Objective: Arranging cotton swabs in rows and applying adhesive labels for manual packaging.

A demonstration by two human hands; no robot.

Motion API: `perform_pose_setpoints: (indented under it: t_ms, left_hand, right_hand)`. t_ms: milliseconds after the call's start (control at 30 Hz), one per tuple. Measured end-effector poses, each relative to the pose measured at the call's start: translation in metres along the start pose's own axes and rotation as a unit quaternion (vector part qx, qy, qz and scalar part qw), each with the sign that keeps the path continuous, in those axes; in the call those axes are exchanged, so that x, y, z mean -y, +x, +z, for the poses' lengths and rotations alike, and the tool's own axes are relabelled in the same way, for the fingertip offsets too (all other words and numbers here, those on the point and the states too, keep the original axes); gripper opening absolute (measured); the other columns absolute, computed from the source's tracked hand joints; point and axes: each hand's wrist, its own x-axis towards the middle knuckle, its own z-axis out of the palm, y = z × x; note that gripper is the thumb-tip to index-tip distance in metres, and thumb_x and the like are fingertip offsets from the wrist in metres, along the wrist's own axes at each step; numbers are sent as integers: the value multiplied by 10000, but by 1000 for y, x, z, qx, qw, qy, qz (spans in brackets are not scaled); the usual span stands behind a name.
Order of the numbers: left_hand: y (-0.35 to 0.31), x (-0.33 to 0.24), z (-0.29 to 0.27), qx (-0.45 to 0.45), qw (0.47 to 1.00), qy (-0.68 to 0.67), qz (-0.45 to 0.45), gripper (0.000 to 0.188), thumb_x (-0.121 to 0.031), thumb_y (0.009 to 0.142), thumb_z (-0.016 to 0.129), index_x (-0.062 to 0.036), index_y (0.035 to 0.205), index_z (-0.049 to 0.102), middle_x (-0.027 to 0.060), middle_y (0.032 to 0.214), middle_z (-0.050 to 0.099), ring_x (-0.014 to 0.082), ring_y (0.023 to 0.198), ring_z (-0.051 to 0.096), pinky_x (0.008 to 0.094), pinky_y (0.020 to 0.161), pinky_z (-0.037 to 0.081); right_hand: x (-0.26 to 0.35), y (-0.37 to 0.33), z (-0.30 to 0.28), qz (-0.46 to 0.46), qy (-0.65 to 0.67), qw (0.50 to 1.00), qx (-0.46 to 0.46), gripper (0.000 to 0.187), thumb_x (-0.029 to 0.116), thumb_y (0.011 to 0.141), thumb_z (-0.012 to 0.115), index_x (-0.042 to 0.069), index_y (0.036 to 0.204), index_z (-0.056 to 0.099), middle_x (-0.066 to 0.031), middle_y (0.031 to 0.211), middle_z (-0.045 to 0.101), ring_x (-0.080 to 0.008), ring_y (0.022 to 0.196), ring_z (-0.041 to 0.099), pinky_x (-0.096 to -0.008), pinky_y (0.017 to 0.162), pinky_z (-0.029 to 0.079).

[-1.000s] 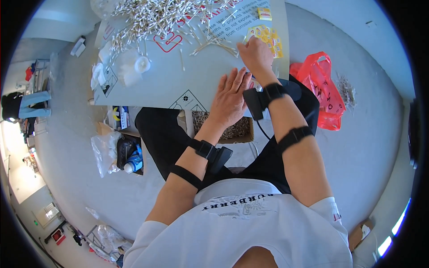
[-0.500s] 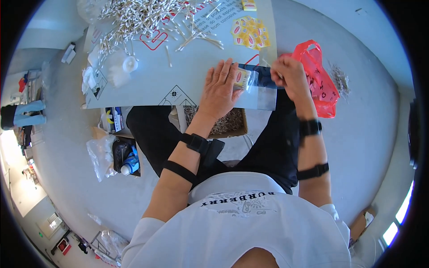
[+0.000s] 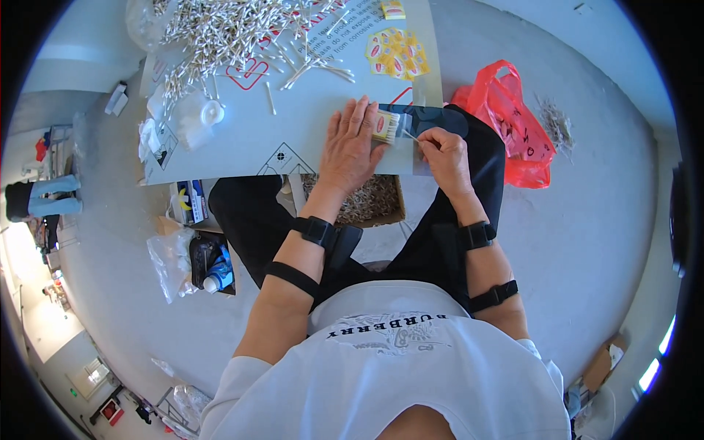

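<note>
My left hand (image 3: 350, 147) lies flat on the table with its fingers stretched out, its thumb side against a small clear bag of cotton swabs (image 3: 389, 127) that has a yellow label card in it. The bag's opening end points right. My right hand (image 3: 445, 155) pinches a thin cotton swab (image 3: 413, 137), whose tip reaches to that open end; whether it is inside I cannot tell. A big heap of loose cotton swabs (image 3: 220, 40) covers the far left of the table (image 3: 242, 150), with a single swab (image 3: 271, 99) apart from it.
Yellow label cards (image 3: 397, 55) are spread at the far right of the table, near a small stack of cards (image 3: 393, 9). A white round-topped container (image 3: 212, 112) stands left. A red plastic bag (image 3: 528, 143) is at right. Below the table edge sits a carton of swabs (image 3: 378, 199).
My right hand has come left and slightly down, bringing the cotton swab to the bag's open end. My left hand stays over the bag. The whole view has shifted a little.
</note>
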Motion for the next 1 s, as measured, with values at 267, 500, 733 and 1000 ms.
perform_pose_setpoints:
  t_ms: [267,500,733,1000]
  left_hand:
    - [-2,0,0,-2,1000,-7,-1,763,-300,828,669,-77,1463,310,116,1510,300,301,1403,285,470,1142,214]
    - [-2,1,1,-11,1000,-9,3,779,-286,815,686,-66,1461,311,140,1510,300,308,1401,293,477,1133,231]
    - [-1,2,-1,-12,1000,-8,4,790,-279,811,693,-49,1459,304,165,1520,275,302,1392,311,476,1129,242]
    - [-2,1,0,-17,1000,-14,-7,819,-320,815,682,-27,1464,278,178,1531,259,302,1380,335,474,1137,234]
  right_hand:
    - [1,10,14,-19,21,1000,7,58,-6,830,597,-26,843,649,-74,656,607,-127,587,569,-262,567,458]
    - [3,24,18,-136,-48,989,7,21,-20,822,618,-29,840,623,-94,676,580,-155,598,573,-278,565,461]
    - [19,10,16,-73,-133,983,-101,41,-9,769,632,-16,809,641,-171,713,626,-337,679,626,-384,629,492]
    - [16,3,25,53,97,992,-55,43,-9,815,626,-26,834,660,-67,610,608,-99,554,576,-263,520,457]
